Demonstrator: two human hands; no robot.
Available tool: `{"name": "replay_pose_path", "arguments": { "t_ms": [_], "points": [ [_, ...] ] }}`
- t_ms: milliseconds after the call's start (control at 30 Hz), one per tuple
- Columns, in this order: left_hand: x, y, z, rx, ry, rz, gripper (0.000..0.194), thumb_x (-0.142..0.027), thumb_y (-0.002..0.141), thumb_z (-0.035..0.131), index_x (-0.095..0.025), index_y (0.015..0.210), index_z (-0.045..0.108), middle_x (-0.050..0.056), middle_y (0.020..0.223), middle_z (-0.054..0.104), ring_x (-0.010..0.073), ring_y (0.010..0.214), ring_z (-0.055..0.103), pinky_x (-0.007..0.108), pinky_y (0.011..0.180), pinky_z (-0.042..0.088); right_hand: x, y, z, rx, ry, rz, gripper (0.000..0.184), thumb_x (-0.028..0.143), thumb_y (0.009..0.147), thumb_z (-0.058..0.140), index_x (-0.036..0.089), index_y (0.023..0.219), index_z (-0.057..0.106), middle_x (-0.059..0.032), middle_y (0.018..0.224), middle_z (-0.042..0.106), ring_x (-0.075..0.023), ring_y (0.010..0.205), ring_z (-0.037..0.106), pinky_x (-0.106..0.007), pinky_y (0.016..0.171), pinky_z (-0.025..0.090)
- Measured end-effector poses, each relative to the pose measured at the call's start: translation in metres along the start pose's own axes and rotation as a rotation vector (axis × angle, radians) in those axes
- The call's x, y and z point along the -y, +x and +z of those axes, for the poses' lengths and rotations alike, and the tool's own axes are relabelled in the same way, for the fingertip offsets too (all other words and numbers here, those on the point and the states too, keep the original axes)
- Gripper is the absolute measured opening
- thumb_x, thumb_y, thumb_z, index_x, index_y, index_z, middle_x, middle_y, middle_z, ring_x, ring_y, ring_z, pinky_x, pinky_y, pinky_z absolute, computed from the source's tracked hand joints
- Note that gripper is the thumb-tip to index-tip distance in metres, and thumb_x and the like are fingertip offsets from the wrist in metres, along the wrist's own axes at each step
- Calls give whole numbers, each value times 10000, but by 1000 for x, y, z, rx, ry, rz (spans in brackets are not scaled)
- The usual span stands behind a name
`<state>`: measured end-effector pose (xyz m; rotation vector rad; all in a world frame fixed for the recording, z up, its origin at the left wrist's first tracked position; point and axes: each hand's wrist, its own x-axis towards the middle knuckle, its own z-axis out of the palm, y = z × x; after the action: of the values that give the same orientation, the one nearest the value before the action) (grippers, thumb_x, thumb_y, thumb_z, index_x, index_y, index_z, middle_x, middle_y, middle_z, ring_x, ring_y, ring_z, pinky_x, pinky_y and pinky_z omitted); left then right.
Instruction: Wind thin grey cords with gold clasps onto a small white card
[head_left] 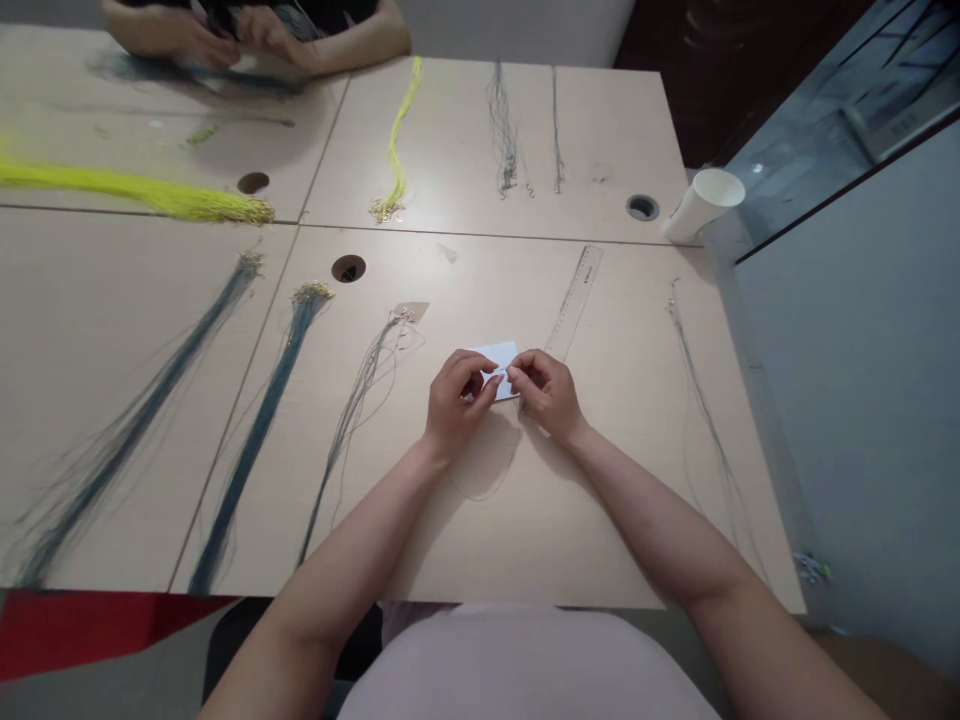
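Two hands counted. Left hand [459,400]: thumb and forefinger curled close, a narrow gap showing between the tips. Right hand [547,392]: thumb and forefinger drawn nearly together. The fingertips of both nearly meet; whatever they grip is too small to make out. One fine thread [480,499] loops on the near side of the hands; its end at the fingers cannot be traced. One white card [504,353] shows behind and between the fingertips.

One clear ruler [577,290] lies just beyond the right hand. Room for moving extends either side: leftward to a thin dark strand bundle [352,400], rightward to another [701,400] near the table [637,370]'s right edge. The near edge runs beneath both forearms.

Farther out: two thicker dark bundles at left, two dark bundles beyond the seam, two yellow bundles, three cable holes, one white cylinder [705,205], and a co-worker's two hands.
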<state>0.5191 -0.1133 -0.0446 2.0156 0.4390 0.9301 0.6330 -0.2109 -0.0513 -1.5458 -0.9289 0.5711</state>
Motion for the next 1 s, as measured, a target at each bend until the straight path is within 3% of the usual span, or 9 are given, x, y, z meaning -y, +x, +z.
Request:
{"name": "replay_pose_path", "arguments": {
  "t_ms": [200,1000],
  "points": [
    [2,-1,0,-26,47,81,70,-166,774,603,-182,842,598,22,854,520,26,534,411,172,490,385,0,0,-1,37,31,-1,163,321,821,520,171,759,532,18,610,529,-99,547,502,-238,536,399],
    [3,-3,-1,16,114,79,51,-164,814,544,-177,860,563,51,885,522,81,677,485,195,531,401,2,-1,-1,50,-28,-27,174,331,829,513,173,764,545,14,608,532,-96,541,475,-233,529,378]
  ]
}}
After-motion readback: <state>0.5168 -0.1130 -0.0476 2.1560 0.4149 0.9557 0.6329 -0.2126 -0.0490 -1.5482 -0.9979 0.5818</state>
